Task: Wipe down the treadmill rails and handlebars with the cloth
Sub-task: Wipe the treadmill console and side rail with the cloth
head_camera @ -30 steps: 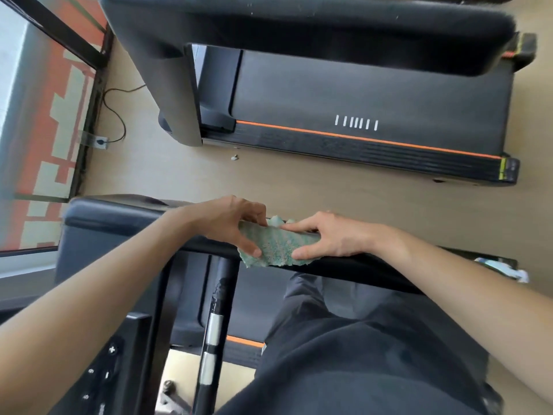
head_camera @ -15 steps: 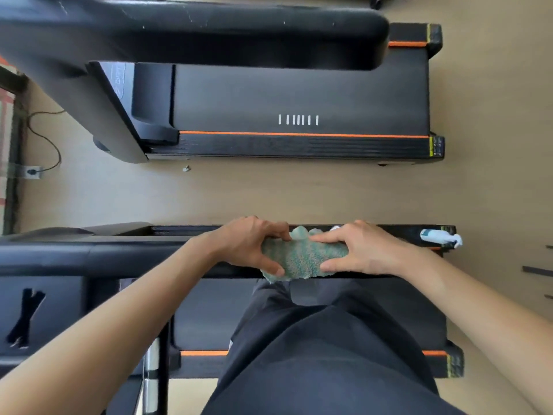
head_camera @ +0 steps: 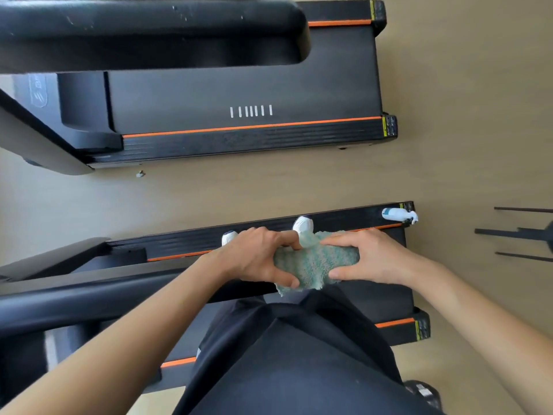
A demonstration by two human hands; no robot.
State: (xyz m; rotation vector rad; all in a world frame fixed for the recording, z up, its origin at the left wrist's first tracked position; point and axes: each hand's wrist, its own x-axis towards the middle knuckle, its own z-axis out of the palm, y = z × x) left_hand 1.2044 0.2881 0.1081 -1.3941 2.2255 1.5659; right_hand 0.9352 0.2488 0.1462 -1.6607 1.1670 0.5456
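Both my hands clamp the fuzzy green-and-white striped cloth (head_camera: 314, 262) around the black padded treadmill handrail (head_camera: 119, 298) at my waist: left hand (head_camera: 257, 259) and right hand (head_camera: 368, 259) each curl round it, thumbs near side, fingers far side, so the wrap wipes top and sides in one slide, I reckon. A white spray bottle (head_camera: 398, 215) lies on the end of the black side rail (head_camera: 179, 242), white shoes (head_camera: 303, 225) below, second black treadmill (head_camera: 239, 85) beyond; bar looks unobstructed
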